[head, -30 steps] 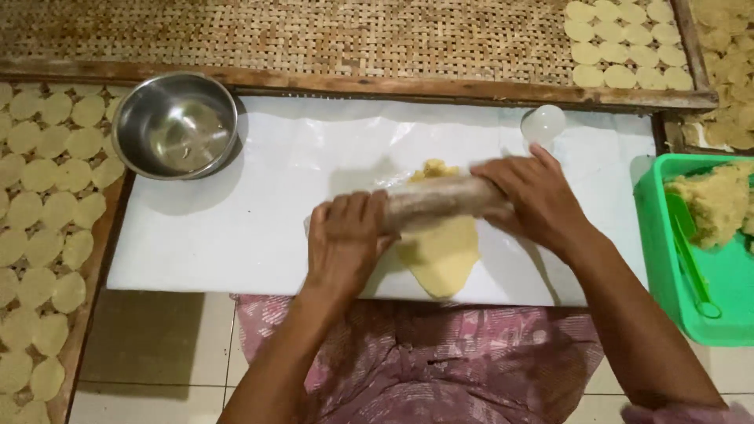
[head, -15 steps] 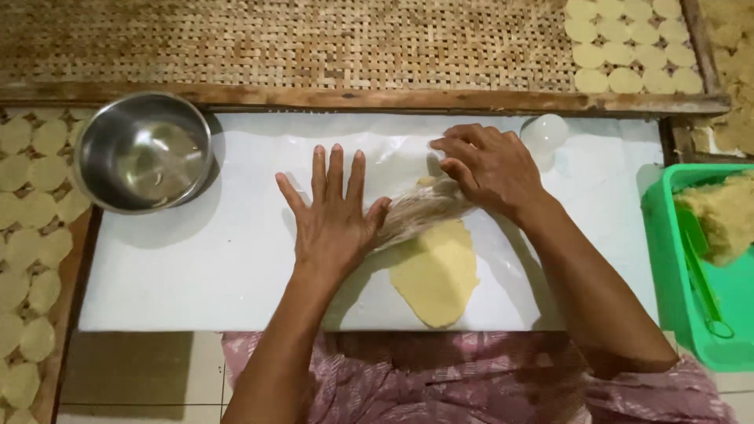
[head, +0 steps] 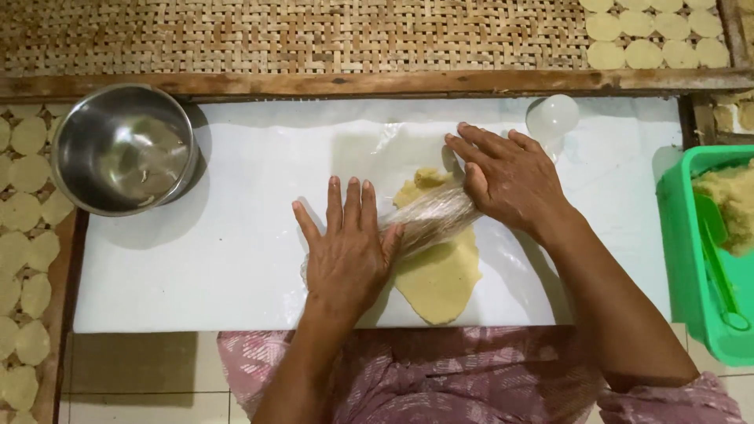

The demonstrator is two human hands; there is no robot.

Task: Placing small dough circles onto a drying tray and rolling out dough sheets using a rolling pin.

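Both hands, left hand (head: 347, 250) and right hand (head: 506, 179), fingers flat and spread, had pushed the wrapped roller (head: 432, 221) up the dough (head: 441, 267), flattening it further.

Both hands (head: 345, 251) flattened and rolled the pin (head: 432, 224) away over the dough (head: 440, 275).

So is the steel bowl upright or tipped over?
Upright: the steel bowl sits mouth-up on the white board, its inside visible.
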